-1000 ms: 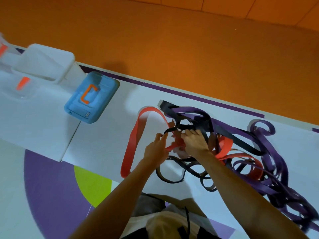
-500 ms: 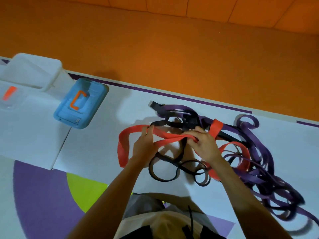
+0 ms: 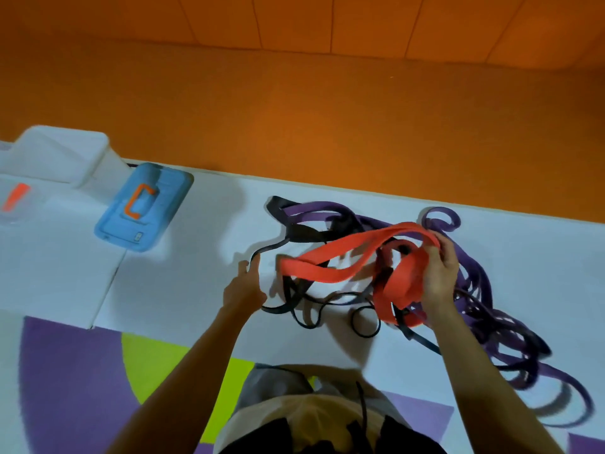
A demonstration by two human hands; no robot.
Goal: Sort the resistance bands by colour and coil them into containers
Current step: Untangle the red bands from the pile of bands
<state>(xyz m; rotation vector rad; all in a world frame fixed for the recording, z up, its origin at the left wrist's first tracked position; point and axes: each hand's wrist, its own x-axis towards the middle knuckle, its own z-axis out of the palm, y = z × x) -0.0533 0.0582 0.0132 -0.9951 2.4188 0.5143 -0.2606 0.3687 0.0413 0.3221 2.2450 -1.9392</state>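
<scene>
Red band (image 3: pixel 314 272) is gripped in loops by the right hand (image 3: pixel 438 273), likely to coil it; left hand (image 3: pixel 244 290) is spread, holding nothing.

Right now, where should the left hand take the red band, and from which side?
Take the red resistance band at its folded loose end, coming from the left. That end juts toward the left hand, above the black bands, while the right hand grips the coiled part.

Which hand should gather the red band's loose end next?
Probably left: the left hand is open beside the red band's free loop; the right hand grips its coiled part.
</scene>
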